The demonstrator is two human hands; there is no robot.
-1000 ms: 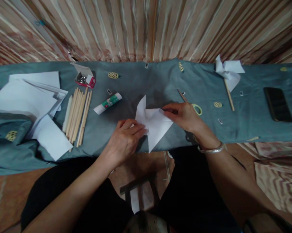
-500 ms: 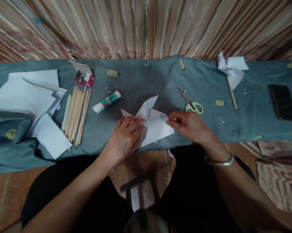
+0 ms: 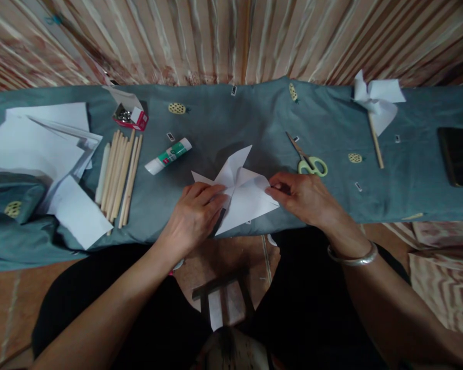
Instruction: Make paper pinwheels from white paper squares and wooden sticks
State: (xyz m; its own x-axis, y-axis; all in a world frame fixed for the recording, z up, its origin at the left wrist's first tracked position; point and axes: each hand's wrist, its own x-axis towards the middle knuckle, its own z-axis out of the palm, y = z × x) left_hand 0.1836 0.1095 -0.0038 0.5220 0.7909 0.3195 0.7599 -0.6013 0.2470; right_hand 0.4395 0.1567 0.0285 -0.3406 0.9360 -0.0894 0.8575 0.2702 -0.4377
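Observation:
A white paper pinwheel (image 3: pixel 246 205), with some of its corners folded toward the middle, lies near the front edge of the cloth-covered table. My left hand (image 3: pixel 196 213) presses its fingers on the paper's left part and centre, closed on the folds there. My right hand (image 3: pixel 298 198) pinches the right side of the paper between thumb and forefinger. A pair of scissors (image 3: pixel 312 165) with pale green handles lies just beyond my right hand. Beyond my left hand is a glue stick (image 3: pixel 168 155) on its side. The paper under my left fingers is partly hidden.
To the left are wooden sticks (image 3: pixel 119 177), a stack of white paper (image 3: pixel 34 144) and an open red box (image 3: pixel 133 119) of small metal pieces. A finished-looking pinwheel on a stick (image 3: pixel 377 103) and a black phone (image 3: pixel 460 156) lie right. The table (image 3: pixel 231 121) meets a striped curtain (image 3: pixel 216 41).
The view has shifted slightly, moving things on the right outward. Both hands stay on the paper pinwheel; its right side looks a little more spread out.

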